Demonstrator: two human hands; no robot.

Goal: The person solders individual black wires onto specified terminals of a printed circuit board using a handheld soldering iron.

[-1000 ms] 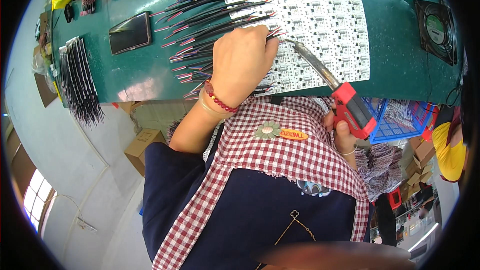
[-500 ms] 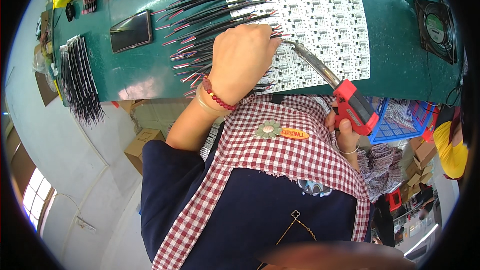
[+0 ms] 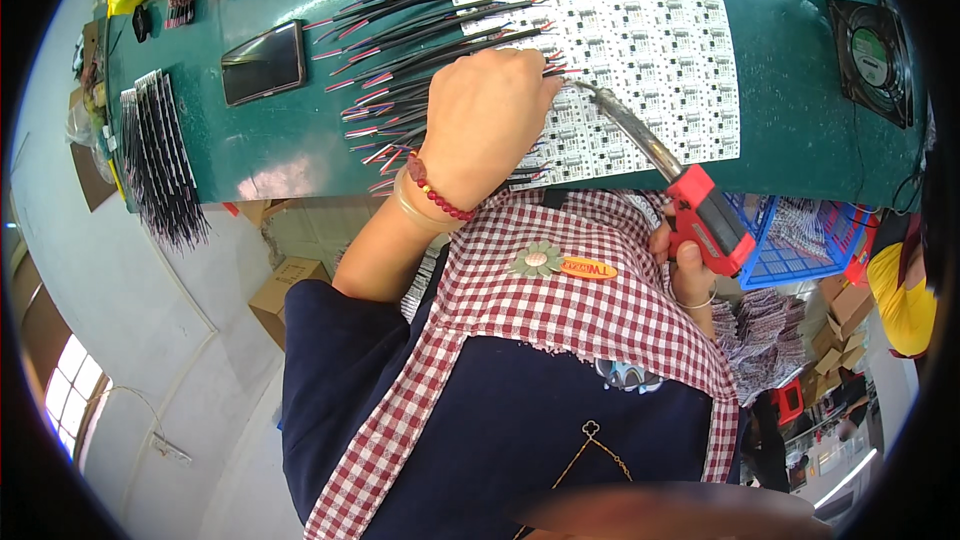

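My right hand (image 3: 690, 270) is wrapped round the red and black handle of a soldering iron (image 3: 640, 135). The iron slants up and left, its tip over a white sheet of small circuit boards (image 3: 650, 50). At the sheet's left part my left hand (image 3: 488, 110) has its fingertips pinched, beside the iron's tip. Thin coloured wire ends poke out at those fingertips; they appear to belong to a black cable, mostly hidden under the hand. Many such black cables (image 3: 400, 45) with red, white and blue bare ends lie in a row across the sheet's left edge.
A dark phone (image 3: 263, 62) lies on the green table (image 3: 330, 155). Further left, a bundle of cables (image 3: 160, 155) hangs over the edge. A black fan (image 3: 872, 62) stands at the right. Below the table's right side is a blue crate (image 3: 800, 250); a person's yellow sleeve (image 3: 895, 290) shows nearby.
Very little differs. The iron's tip has shifted slightly to the right and its handle a touch lower, while my left hand stays almost in place.
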